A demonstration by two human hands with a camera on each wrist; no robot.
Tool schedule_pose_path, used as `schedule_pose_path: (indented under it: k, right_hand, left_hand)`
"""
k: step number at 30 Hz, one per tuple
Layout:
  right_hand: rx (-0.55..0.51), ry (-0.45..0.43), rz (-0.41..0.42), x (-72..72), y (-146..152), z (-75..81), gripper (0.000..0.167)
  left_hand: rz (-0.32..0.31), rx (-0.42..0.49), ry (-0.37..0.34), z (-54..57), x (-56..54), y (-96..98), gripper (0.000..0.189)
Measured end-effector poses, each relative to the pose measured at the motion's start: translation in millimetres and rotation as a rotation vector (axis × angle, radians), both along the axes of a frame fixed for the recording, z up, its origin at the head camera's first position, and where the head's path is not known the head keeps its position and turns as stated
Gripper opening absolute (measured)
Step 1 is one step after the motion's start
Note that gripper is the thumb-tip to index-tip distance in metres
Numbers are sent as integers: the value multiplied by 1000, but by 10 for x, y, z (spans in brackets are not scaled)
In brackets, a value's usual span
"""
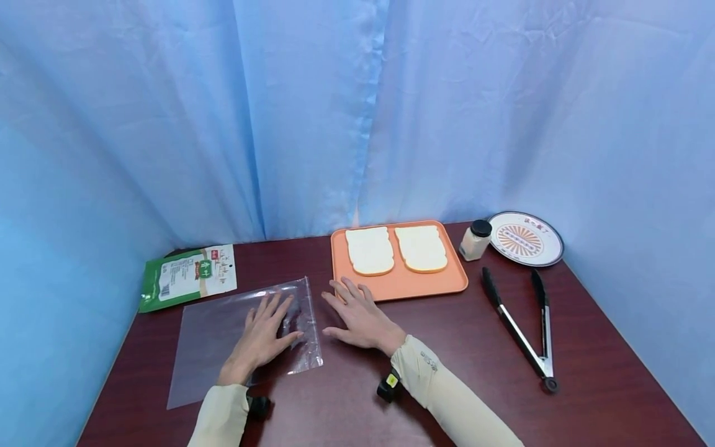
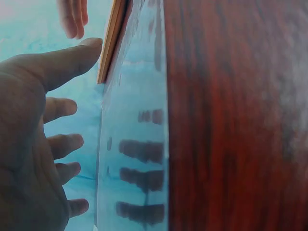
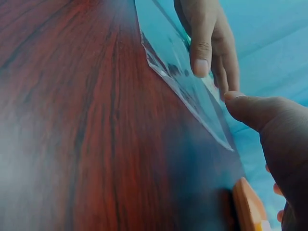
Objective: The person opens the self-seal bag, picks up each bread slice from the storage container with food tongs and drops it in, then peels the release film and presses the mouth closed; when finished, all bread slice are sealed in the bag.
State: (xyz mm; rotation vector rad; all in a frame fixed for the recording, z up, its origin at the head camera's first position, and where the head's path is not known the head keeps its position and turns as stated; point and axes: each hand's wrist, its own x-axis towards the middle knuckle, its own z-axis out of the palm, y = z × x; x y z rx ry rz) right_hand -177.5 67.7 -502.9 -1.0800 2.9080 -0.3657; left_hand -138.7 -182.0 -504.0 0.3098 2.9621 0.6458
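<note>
A clear plastic bag (image 1: 212,347) lies flat on the dark red wooden table, its zip-like edge toward the right. Above it hovers my left hand (image 1: 262,335), fingers spread and holding nothing; in the left wrist view the bag's shiny surface (image 2: 132,96) mirrors the fingertips. My right hand (image 1: 363,320) is over the table between the bag and the orange tray (image 1: 402,288), fingers spread, also holding nothing. Its fingertips overlap the tray's front left corner in the head view. Two white bread slices (image 1: 370,250) lie side by side on the tray.
A green and white packet (image 1: 187,277) lies at the back left. Behind the tray's right side stand a black-lidded jar (image 1: 476,240) and a patterned plate (image 1: 526,238). Metal tongs (image 1: 522,335) with black tips lie spread at the right. Blue curtains (image 1: 313,124) surround the table.
</note>
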Motion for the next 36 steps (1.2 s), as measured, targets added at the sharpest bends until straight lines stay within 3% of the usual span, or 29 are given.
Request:
schedule_pose_path:
  k: [12, 24, 36]
  right_hand:
    - [37, -49, 33, 0, -295, -120, 65]
    - [81, -3, 29, -1, -426, -181, 60]
    - [111, 31, 24, -31, -452, -244, 54]
  left_hand:
    - [-18, 38, -32, -46, -58, -47, 78]
    - [-68, 21, -29, -74, -72, -54, 69]
    - [-45, 43, -1, -87, -67, -42, 63]
